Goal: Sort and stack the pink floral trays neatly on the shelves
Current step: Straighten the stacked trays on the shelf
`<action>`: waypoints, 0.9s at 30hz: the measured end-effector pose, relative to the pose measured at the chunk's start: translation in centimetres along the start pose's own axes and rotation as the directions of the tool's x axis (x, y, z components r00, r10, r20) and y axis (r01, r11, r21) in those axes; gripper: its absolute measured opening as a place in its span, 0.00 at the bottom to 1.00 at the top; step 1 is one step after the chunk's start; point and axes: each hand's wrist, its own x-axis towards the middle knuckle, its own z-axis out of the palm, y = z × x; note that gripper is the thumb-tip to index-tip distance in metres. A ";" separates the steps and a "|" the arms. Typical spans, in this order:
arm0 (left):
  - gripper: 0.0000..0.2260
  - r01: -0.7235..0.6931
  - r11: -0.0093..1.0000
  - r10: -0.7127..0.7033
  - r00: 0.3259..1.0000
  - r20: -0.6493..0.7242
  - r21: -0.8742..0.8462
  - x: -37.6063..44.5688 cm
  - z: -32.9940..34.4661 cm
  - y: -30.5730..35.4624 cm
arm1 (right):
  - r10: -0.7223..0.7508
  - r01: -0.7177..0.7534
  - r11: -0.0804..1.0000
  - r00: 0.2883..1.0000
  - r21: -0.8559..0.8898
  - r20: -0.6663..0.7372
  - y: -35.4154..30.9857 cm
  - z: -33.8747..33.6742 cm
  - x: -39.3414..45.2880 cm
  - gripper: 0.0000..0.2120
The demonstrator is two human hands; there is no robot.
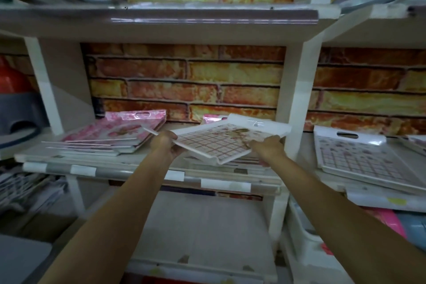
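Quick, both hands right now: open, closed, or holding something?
Left hand: grips the left edge of the checked tray.
Right hand: grips the same tray's right edge.

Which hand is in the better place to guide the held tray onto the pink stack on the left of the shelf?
Probably the left hand. It grips the tray edge nearest the pink stack, while the right hand holds the far edge, beside the post.

Two bare hands, left (166, 143) and right (267, 145); one checked tray (221, 143) held between them; three tray stacks on shelves; two grey basins above.
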 end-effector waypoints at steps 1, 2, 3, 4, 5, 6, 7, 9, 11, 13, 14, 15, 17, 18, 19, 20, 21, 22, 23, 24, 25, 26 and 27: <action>0.05 0.017 1.000 -0.017 1.000 0.016 0.001 -0.1 0.3 -0.3 | 0.025 -0.032 0.992 0.998 0.121 0.060 0.1 0.2 0.5 0.19; 0.08 0.036 0.999 -0.037 0.999 0.026 0.012 0.0 0.7 -0.6 | 0.034 -0.048 0.981 0.996 0.189 0.081 0.3 0.4 1.2 0.16; 0.09 0.056 0.997 -0.057 0.998 0.030 0.044 0.2 1.0 -0.8 | 0.041 -0.056 0.969 0.997 0.242 0.066 0.5 0.6 1.9 0.15; 0.08 0.071 0.993 -0.075 0.997 0.029 0.097 0.7 1.3 -1.1 | 0.056 -0.066 0.954 0.998 0.292 0.041 0.6 0.8 2.8 0.14; 0.07 0.088 0.983 -0.096 0.994 0.046 0.159 0.9 1.5 -1.1 | 0.071 -0.076 0.935 0.997 0.348 0.028 0.7 0.8 3.6 0.13; 0.07 0.106 0.973 -0.123 0.990 0.072 0.205 1.2 1.7 -1.0 | 0.086 -0.094 0.910 0.996 0.403 0.038 0.7 0.6 4.1 0.11; 0.10 0.125 0.960 -0.151 0.985 0.088 0.252 1.5 2.0 -0.9 | 0.101 -0.116 0.890 0.993 0.441 0.057 0.6 0.5 4.8 0.10; 0.16 0.146 0.921 -0.188 0.978 0.085 0.361 2.1 2.4 -0.6 | 0.125 -0.141 0.884 0.990 0.445 0.065 0.7 0.4 6.1 0.10; 0.15 0.107 0.864 -0.140 0.990 0.031 0.492 3.3 2.5 0.1 | 0.145 -0.161 0.874 0.987 0.458 0.070 0.7 0.9 7.4 0.15; 0.11 -0.006 0.763 0.052 0.997 -0.052 0.646 5.3 2.2 0.5 | 0.125 -0.158 0.868 0.987 0.470 0.102 0.9 1.9 8.6 0.25; 0.12 -0.037 0.693 0.137 0.987 -0.081 0.720 6.5 2.1 0.7 | 0.109 -0.151 0.868 0.987 0.473 0.116 1.2 2.5 9.6 0.29; 0.15 -0.033 0.623 0.176 0.979 -0.099 0.781 7.3 2.0 0.9 | 0.099 -0.145 0.870 0.988 0.472 0.122 2.0 3.4 11.5 0.34; 0.22 0.021 0.473 0.195 0.972 -0.128 0.881 8.0 2.1 0.9 | 0.086 -0.130 0.868 0.990 0.479 0.114 3.7 5.2 15.8 0.40; 0.27 0.074 0.377 0.217 0.962 -0.166 0.923 8.3 2.3 0.8 | 0.076 -0.121 0.868 0.991 0.481 0.113 4.4 5.8 17.6 0.41; 0.32 0.123 0.270 0.243 0.951 -0.191 0.955 8.5 2.3 0.7 | 0.058 -0.110 0.873 0.991 0.475 0.123 5.0 6.2 19.0 0.42; 0.34 0.142 0.188 0.257 0.948 -0.188 0.972 8.7 2.4 0.6 | 0.053 -0.108 0.881 0.990 0.461 0.131 5.3 6.2 19.9 0.42; 0.33 0.126 0.133 0.252 0.955 -0.156 0.983 8.9 2.7 0.4 | 0.054 -0.108 0.891 0.990 0.441 0.134 4.9 5.6 19.4 0.41; 0.30 0.088 0.118 0.219 0.969 -0.112 0.989 9.0 3.0 0.1 | 0.066 -0.115 0.896 0.989 0.429 0.129 4.4 4.7 18.9 0.38; 0.27 0.046 0.121 0.181 0.981 -0.068 0.992 9.1 3.4 -0.2 | 0.079 -0.125 0.898 0.989 0.421 0.127 3.6 3.7 17.7 0.33; 0.26 0.028 0.127 0.140 0.989 -0.045 0.991 9.4 3.8 -0.5 | 0.089 -0.139 0.894 0.987 0.425 0.135 2.7 2.5 16.2 0.26; 0.26 0.011 0.125 0.116 0.993 -0.026 0.992 9.5 4.2 -1.0 | 0.094 -0.150 0.893 0.984 0.423 0.151 2.4 1.6 15.5 0.21; 0.26 0.002 0.109 0.102 0.995 -0.014 0.994 9.7 4.7 -1.4 | 0.097 -0.159 0.899 0.981 0.408 0.169 2.2 0.9 15.1 0.18; 0.26 -0.013 0.083 0.095 0.996 0.005 0.996 9.9 5.2 -1.7 | 0.085 -0.154 0.907 0.979 0.391 0.187 2.2 0.5 15.1 0.16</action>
